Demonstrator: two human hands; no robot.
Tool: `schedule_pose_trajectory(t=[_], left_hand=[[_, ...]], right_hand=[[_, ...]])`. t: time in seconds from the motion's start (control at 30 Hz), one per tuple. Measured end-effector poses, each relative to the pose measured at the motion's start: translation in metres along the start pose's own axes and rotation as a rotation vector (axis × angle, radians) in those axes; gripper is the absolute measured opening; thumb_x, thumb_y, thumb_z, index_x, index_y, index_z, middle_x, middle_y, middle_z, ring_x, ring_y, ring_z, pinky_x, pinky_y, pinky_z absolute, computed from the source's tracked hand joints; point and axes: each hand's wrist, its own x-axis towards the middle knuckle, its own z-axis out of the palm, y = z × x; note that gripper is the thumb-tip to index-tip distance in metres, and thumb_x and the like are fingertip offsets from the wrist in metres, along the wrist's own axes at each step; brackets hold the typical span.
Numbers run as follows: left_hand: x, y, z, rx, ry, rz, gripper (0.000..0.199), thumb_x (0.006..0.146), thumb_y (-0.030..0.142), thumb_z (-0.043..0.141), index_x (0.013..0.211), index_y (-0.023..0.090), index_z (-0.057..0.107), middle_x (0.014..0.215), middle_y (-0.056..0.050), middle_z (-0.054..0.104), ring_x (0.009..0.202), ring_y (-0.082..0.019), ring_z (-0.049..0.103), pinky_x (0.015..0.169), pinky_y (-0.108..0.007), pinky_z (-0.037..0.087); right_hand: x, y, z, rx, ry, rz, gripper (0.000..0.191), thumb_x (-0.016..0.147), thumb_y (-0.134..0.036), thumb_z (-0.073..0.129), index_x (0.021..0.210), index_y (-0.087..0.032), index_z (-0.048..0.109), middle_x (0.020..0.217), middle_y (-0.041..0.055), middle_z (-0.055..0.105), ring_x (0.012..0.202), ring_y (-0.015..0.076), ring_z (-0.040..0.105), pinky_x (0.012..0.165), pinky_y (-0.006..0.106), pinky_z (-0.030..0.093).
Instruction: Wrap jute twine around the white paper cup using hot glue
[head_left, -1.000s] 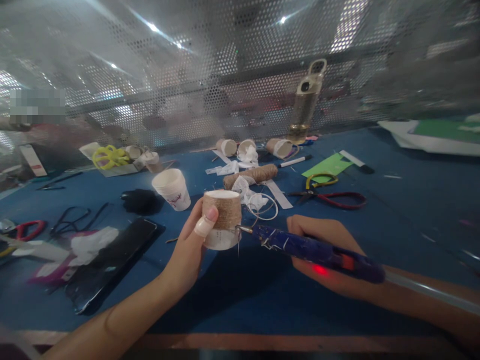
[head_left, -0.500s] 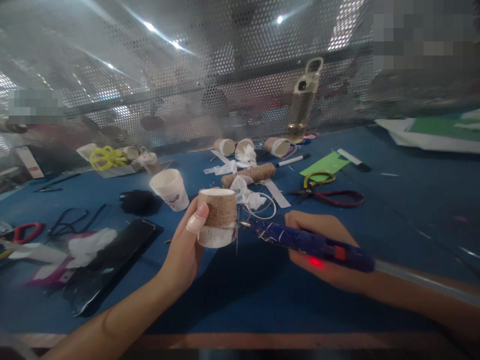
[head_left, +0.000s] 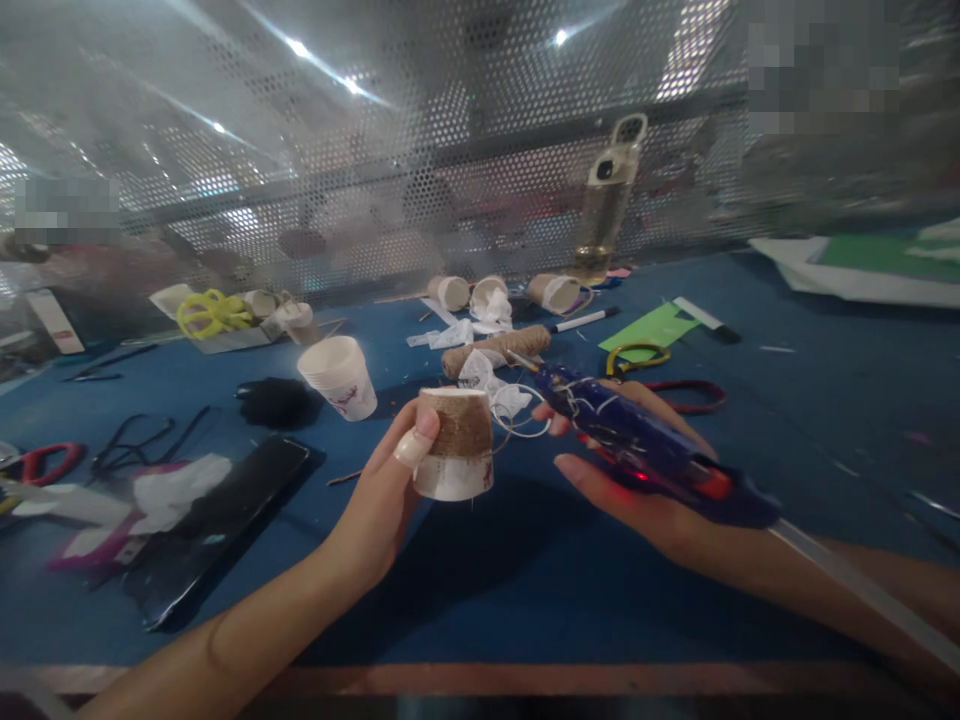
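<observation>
In my left hand (head_left: 390, 470) is a paper cup (head_left: 454, 478), its upper part wound with brown twine (head_left: 459, 425) and its lower part bare white. The thumb presses on the wrapped side, and a fingertip has a pale covering. A loose twine end curves off the cup's right side. My right hand (head_left: 637, 510) holds a dark blue glue gun (head_left: 630, 430) with a red light glowing beneath it. The nozzle points up and left, away from the cup. My right thumb and a fingertip reach out toward the twine end, apart from the cup.
Stacked paper cups (head_left: 339, 380), a twine roll (head_left: 499, 350), crumpled tissue and a white ring (head_left: 529, 428) lie beyond my hands. Red-and-yellow-handled scissors (head_left: 686, 396) are partly behind the glue gun. A black phone-like slab (head_left: 225, 535) lies left; a bottle (head_left: 602, 220) stands by the mesh.
The glue gun's nozzle has left the cup's side and swung up and right. My right fingers have spread toward the cup. My left hand has shifted the cup slightly right.
</observation>
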Motion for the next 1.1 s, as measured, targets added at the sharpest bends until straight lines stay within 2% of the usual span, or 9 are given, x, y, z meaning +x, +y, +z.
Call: schedule_pose_trajectory(t=[0.17,0.3,0.4,0.47,0.6,0.7,1.1], left_hand=[[-0.002,0.001,0.003,0.000,-0.028,-0.060,0.036,0.091,0.049,0.066,0.117,0.025,0.072,0.114,-0.005,0.075,0.100,-0.021,0.068,0.084,-0.030,0.055],[-0.003,0.004,0.005,0.026,-0.034,-0.086,0.039,0.091,0.050,0.066,0.119,0.024,0.071,0.112,-0.006,0.076,0.097,-0.022,0.069,0.082,-0.032,0.056],[-0.003,0.004,0.006,0.040,-0.034,-0.098,0.040,0.091,0.051,0.064,0.119,0.022,0.070,0.106,-0.006,0.076,0.089,-0.021,0.069,0.078,-0.033,0.056],[-0.003,0.004,0.006,0.042,-0.038,-0.093,0.040,0.092,0.050,0.063,0.119,0.022,0.070,0.107,-0.006,0.075,0.090,-0.021,0.068,0.079,-0.033,0.055],[-0.002,0.002,0.005,0.052,-0.043,-0.073,0.040,0.094,0.050,0.061,0.121,0.021,0.069,0.112,-0.008,0.074,0.094,-0.021,0.068,0.080,-0.032,0.053],[0.000,0.002,0.004,0.044,-0.037,-0.072,0.040,0.094,0.049,0.061,0.122,0.021,0.068,0.114,-0.008,0.074,0.098,-0.022,0.068,0.083,-0.032,0.053],[0.000,0.003,0.002,0.058,-0.001,-0.064,0.041,0.093,0.051,0.062,0.118,0.020,0.070,0.110,-0.008,0.075,0.099,-0.024,0.069,0.087,-0.036,0.054]], right_hand=[[-0.001,0.010,0.006,0.064,-0.045,-0.020,0.033,0.086,-0.020,0.069,0.113,-0.033,0.055,0.106,-0.0007,0.067,0.089,0.0191,0.068,0.079,0.035,0.057],[0.000,0.016,0.008,0.136,-0.105,-0.012,0.025,0.088,-0.020,0.069,0.108,-0.032,0.059,0.106,-0.0003,0.067,0.094,0.0195,0.068,0.081,0.034,0.056],[-0.001,0.015,0.010,0.208,-0.097,0.012,0.025,0.085,-0.022,0.073,0.104,-0.031,0.060,0.106,-0.0005,0.068,0.093,0.0194,0.070,0.081,0.035,0.057],[-0.003,0.013,0.011,0.234,-0.078,0.022,0.026,0.083,-0.023,0.076,0.101,-0.031,0.059,0.103,-0.0015,0.068,0.090,0.0183,0.070,0.079,0.034,0.057],[-0.006,0.009,0.013,0.279,-0.076,0.071,0.025,0.082,-0.025,0.079,0.096,-0.031,0.060,0.093,-0.0041,0.070,0.072,0.0135,0.066,0.066,0.029,0.055],[-0.007,0.007,0.013,0.326,-0.087,0.081,0.025,0.081,-0.024,0.080,0.093,-0.031,0.060,0.090,-0.0060,0.072,0.071,0.0112,0.066,0.064,0.025,0.054],[-0.008,0.003,0.010,0.283,-0.105,0.060,0.023,0.083,-0.020,0.078,0.092,-0.028,0.058,0.085,-0.0069,0.073,0.071,0.0098,0.069,0.067,0.024,0.055]])
